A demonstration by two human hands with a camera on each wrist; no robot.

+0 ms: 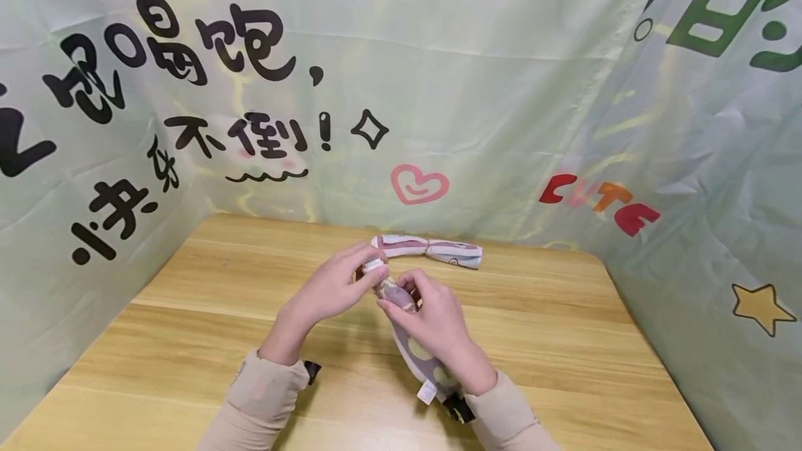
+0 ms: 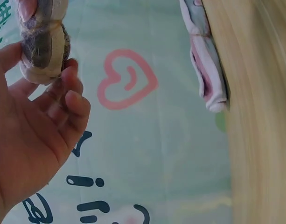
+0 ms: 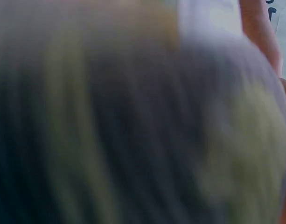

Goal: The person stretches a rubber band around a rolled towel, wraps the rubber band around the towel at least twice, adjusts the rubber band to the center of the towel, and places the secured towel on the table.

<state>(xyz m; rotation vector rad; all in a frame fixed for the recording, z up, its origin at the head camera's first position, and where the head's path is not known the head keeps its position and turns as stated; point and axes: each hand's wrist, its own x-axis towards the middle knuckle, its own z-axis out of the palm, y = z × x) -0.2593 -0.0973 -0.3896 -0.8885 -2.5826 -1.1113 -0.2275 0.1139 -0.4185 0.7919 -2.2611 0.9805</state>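
Observation:
A grey-purple towel (image 1: 421, 350) with pale yellow spots hangs slantwise between both hands, its upper end rolled tight. At that end my left hand (image 1: 335, 285) pinches the roll between thumb and fingers. Just below, my right hand (image 1: 438, 319) grips it with thumb and curled fingers. The left wrist view shows a thin tan band (image 2: 44, 24) around the towel roll (image 2: 42, 56), with left fingertips around its end. Towards the right wrist the towel spreads wider, and a white label (image 1: 427, 392) sticks out. Blurred spotted fabric (image 3: 147, 140) covers most of the right wrist view.
Behind the hands, a second rolled towel (image 1: 456, 253), pink, white and grey, lies tied round its middle on the wooden table (image 1: 539, 346). Printed fabric walls (image 1: 501, 110) stand along the table's back and sides.

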